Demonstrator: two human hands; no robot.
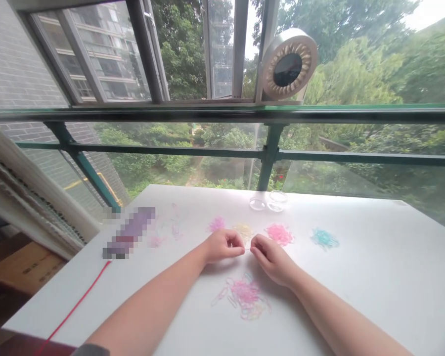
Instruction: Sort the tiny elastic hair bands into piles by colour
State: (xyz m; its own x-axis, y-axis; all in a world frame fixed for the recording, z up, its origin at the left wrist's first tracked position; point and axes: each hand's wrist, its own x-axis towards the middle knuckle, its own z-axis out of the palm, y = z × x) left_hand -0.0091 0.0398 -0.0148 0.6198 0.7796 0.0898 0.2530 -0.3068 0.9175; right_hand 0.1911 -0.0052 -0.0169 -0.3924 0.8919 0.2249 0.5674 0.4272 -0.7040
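My left hand (226, 245) and my right hand (267, 254) face each other over the middle of the white table, fingertips pinched. A thin pale piece, too small to make out, spans the narrow gap between them. Just behind the hands lie a purple pile (217, 224), a pale yellow pile (244, 230) and a pink pile (279, 234) of small loops or clips. Farther right is a teal pile (325, 238). Nearer to me sits a mixed pile (245, 292), mostly pink, with some pale pieces.
Two clear round containers (257, 203) (278, 199) stand at the table's back edge (207, 188). On the left are a blurred purple object (133, 230), a red cord (77, 302) and scattered pale pink pieces (156, 241). A round fan (289, 64) is by the window.
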